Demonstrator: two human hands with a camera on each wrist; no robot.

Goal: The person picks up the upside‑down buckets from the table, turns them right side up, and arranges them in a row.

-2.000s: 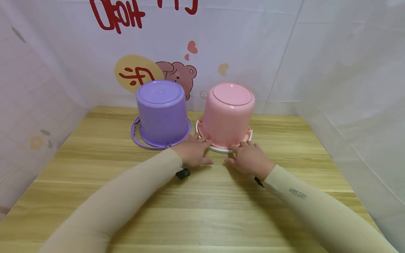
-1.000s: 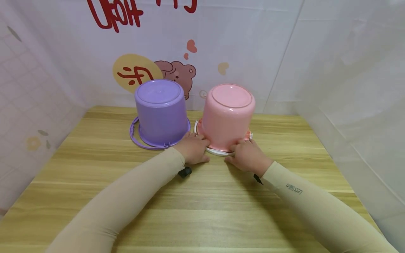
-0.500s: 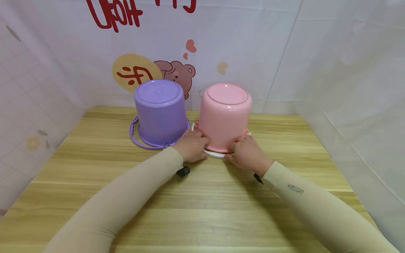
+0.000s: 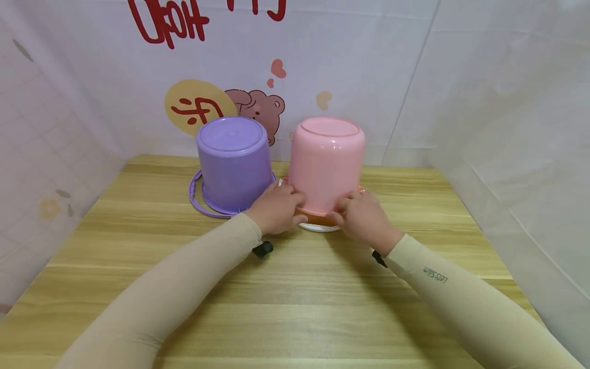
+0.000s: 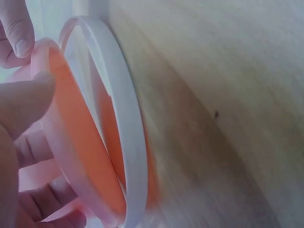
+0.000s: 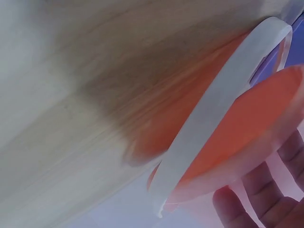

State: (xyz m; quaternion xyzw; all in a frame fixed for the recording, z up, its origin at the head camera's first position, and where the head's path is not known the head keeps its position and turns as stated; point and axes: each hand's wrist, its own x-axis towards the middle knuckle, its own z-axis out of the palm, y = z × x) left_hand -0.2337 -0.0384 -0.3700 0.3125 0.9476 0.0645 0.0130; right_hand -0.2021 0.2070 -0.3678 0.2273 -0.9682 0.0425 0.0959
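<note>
A pink bucket (image 4: 327, 164) stands upside down at the back of the table, its near rim tipped up off the wood. Its white handle (image 4: 319, 228) lies along the front and stays low at the tabletop. My left hand (image 4: 278, 210) grips the rim on the left, and in the left wrist view the thumb (image 5: 28, 97) presses over the rim's edge. On the other side my right hand (image 4: 366, 218) grips the rim, with fingers (image 6: 263, 190) against the outer wall in the right wrist view. The orange-looking inside (image 5: 78, 128) shows through the gap under the rim.
An upside-down purple bucket (image 4: 235, 169) stands just left of the pink one, its purple handle (image 4: 195, 197) spread out on the wooden table (image 4: 295, 307). My left hand is close to it. A printed white cloth (image 4: 369, 61) hangs behind and along both sides.
My hands have gone from resting at the pink bucket's rim to gripping it. The bucket has shifted slightly left, and its near rim has risen off the table. The purple bucket has stayed put.
</note>
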